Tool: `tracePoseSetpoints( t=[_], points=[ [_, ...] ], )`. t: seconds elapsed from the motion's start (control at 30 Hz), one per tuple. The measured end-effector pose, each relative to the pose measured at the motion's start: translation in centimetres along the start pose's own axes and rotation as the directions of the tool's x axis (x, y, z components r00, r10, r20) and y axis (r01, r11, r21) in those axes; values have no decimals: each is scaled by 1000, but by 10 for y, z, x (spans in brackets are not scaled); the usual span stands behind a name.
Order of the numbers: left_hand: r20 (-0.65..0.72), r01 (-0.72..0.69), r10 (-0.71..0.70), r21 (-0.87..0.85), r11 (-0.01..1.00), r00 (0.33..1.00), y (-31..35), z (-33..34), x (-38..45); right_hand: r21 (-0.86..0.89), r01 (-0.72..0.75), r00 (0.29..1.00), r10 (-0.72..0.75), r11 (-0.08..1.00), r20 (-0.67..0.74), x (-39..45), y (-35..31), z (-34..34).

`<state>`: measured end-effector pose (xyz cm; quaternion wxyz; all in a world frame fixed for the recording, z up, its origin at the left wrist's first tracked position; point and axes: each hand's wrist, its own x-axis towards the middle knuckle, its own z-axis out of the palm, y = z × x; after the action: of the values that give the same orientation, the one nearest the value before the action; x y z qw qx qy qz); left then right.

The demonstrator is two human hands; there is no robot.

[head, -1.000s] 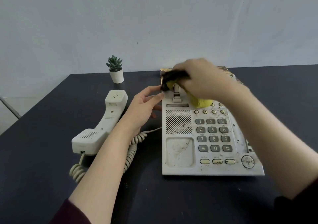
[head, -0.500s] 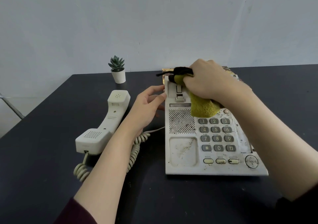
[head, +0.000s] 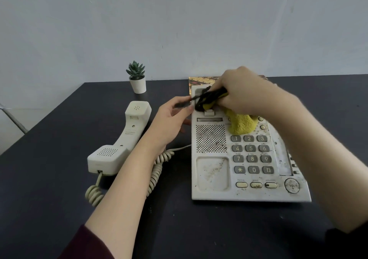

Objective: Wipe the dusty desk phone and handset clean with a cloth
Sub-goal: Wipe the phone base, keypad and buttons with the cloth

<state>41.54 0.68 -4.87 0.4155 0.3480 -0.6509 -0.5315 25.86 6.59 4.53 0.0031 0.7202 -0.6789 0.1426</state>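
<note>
A dirty off-white desk phone (head: 213, 174) sits on the dark desk, speckled with grime around its keypad and lower cradle. My right hand (head: 245, 91) grips a yellow-green cloth (head: 241, 124) with a black edge and presses it into the upper cradle by the hook switch. My left hand (head: 171, 119) rests against the phone's left edge, fingertips at its upper left side. The cream handset (head: 123, 139) lies off the phone to the left, face up, joined by a coiled cord (head: 157, 171).
A small potted succulent (head: 137, 77) stands at the back of the desk (head: 49, 189) near the wall. A patterned gold-and-dark book or mat (head: 201, 80) lies under the phone's far end. The desk's left edge runs diagonally at far left.
My right hand has slid the cloth back left and down into the upper cradle, its black edge now trailing toward my left fingertips. My left hand stays against the phone's side.
</note>
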Motion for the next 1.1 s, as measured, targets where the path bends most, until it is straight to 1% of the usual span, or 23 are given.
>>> tracePoseSetpoints(
  t=[0.1,0.23,0.4,0.53,0.6,0.7,0.8,0.93,0.97,1.0,1.03,1.1],
  points=[
    [13,-21,21,4,1000,1000,1,0,-1,-71,-20,1000,19,997,-4,6,3,12],
    [22,-40,40,-12,999,999,1,1,-2,-141,-32,998,40,989,52,3,2,10],
    [16,-32,32,-6,999,999,0,0,0,-144,-97,995,95,985,-24,-1,-7,11],
    [13,-27,27,-11,1000,1000,-1,0,0,-211,-137,988,119,968,-94,-3,-14,12],
    [5,-23,23,-11,1000,1000,-1,1,0,-236,-144,988,125,961,-92,-4,-20,12],
    [-2,-25,25,-24,999,1000,0,1,0,-265,-141,990,132,954,-54,-9,-25,7],
    [-10,-24,24,-16,1000,1000,2,3,0,-249,-123,991,134,961,27,-15,-28,1],
    [-5,-5,5,23,1000,1000,2,1,0,-190,-130,959,172,973,224,-19,-22,-21],
    [-6,1,0,28,1000,1000,2,2,0,-188,-133,951,179,973,253,-20,-17,-29],
    [-6,2,-2,33,999,1000,2,2,0,-184,-137,950,182,973,254,-22,-11,-37],
    [-7,3,-3,34,999,1000,2,2,0,-165,-142,958,178,976,227,-23,-5,-44],
    [-12,11,-10,39,999,1000,3,2,0,-78,-139,984,146,987,100,-26,5,-54]
  ],
)
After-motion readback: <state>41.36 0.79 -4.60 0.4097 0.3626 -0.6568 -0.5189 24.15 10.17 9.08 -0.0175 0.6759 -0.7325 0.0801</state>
